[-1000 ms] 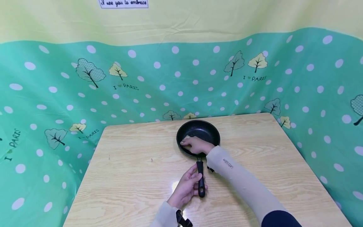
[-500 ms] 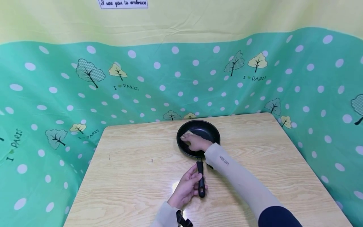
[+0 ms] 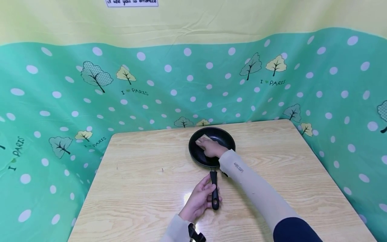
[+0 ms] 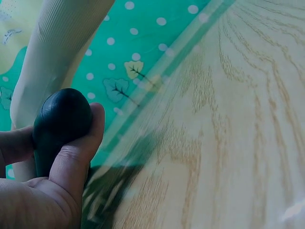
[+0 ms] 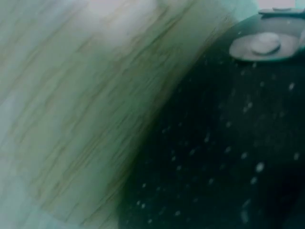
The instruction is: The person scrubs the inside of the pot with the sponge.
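Observation:
A black frying pan (image 3: 223,137) rests on the table, its handle (image 3: 214,198) towards me. My left hand (image 3: 198,201) holds that handle between thumb and fingers; in the left wrist view the thumb (image 4: 71,162) lies along the rounded handle end (image 4: 64,117). Inside the pan, my right hand (image 3: 210,148) holds a small flat beige pad (image 3: 205,136) against the left part of the surface. Most of the pad is hidden under the fingers, so cloth or sponge cannot be told. The right wrist view shows the speckled pan interior (image 5: 224,143) and a rivet (image 5: 265,44), but no hand.
The wooden table (image 3: 145,181) stretches out on both sides of the pan. A green dotted curtain (image 3: 157,90) hangs behind and beside it. My right sleeve (image 3: 257,188) crosses over the table's right half.
My right hand has slid the beige pad a little away from me and slightly to the right within the pan. The left hand keeps its hold on the handle.

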Demonstrator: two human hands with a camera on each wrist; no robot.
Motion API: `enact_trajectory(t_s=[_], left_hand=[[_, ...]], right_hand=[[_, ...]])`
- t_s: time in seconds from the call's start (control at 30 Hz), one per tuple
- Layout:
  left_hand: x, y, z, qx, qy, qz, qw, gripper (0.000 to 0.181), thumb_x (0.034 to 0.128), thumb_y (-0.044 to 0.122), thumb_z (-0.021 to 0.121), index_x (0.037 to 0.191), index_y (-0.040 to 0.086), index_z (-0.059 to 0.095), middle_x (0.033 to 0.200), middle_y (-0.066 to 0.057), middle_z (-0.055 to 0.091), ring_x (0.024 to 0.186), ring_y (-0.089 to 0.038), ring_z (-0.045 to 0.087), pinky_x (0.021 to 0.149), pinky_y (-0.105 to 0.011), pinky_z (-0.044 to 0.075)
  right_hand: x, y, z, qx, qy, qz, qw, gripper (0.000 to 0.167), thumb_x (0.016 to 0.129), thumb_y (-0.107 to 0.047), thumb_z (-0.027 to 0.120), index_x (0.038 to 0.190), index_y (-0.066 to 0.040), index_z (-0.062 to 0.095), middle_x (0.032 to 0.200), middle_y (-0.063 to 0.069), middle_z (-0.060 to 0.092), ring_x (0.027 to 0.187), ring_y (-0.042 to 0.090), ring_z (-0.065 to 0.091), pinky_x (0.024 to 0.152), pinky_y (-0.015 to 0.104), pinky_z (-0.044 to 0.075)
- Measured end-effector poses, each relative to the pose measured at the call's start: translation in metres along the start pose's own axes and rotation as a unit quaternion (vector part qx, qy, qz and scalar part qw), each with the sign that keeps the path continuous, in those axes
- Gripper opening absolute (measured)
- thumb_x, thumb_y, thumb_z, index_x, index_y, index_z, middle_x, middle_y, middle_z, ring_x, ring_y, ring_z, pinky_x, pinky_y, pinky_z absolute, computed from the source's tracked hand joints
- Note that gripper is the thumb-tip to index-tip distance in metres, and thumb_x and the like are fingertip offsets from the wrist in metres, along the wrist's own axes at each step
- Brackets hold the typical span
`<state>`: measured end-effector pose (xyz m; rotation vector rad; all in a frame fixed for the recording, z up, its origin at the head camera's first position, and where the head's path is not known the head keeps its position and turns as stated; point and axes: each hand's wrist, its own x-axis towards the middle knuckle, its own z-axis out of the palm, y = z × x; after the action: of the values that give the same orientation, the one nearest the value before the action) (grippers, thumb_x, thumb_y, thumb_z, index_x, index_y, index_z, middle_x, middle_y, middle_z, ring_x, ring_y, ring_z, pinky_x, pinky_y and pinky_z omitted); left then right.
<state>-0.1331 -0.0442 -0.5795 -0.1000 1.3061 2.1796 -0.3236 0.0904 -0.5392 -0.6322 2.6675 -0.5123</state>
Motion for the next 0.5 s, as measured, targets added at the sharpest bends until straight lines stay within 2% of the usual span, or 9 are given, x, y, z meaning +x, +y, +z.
enact_trajectory(t_s=[0.27,0.5], left_hand=[[0.000,0.000,0.001,-0.001,-0.003,0.002,1.0000,0.071,0.1089,0.011,0.057,0.169,0.013,0.020,0.112,-0.010,0.064,0.080,-0.021,0.076,0.071,-0.037,0.064],[0.001,-0.001,0.000,0.002,0.003,0.002,1.0000,0.069,0.1089,0.012,0.057,0.169,0.015,0.023,0.112,-0.011,0.065,0.080,-0.022,0.076,0.073,-0.041,0.065]], right_hand=[[-0.001,0.012,-0.004,-0.024,-0.003,0.026,0.9994,0.065,0.101,0.002,0.051,0.164,-0.015,0.040,0.173,0.008,0.027,0.161,0.028,0.016,0.126,0.066,0.015],[-0.007,0.022,-0.015,-0.041,-0.032,0.056,0.9971,0.062,0.103,0.000,0.045,0.164,-0.013,0.039,0.173,0.009,0.027,0.161,0.029,0.017,0.124,0.071,0.014]])
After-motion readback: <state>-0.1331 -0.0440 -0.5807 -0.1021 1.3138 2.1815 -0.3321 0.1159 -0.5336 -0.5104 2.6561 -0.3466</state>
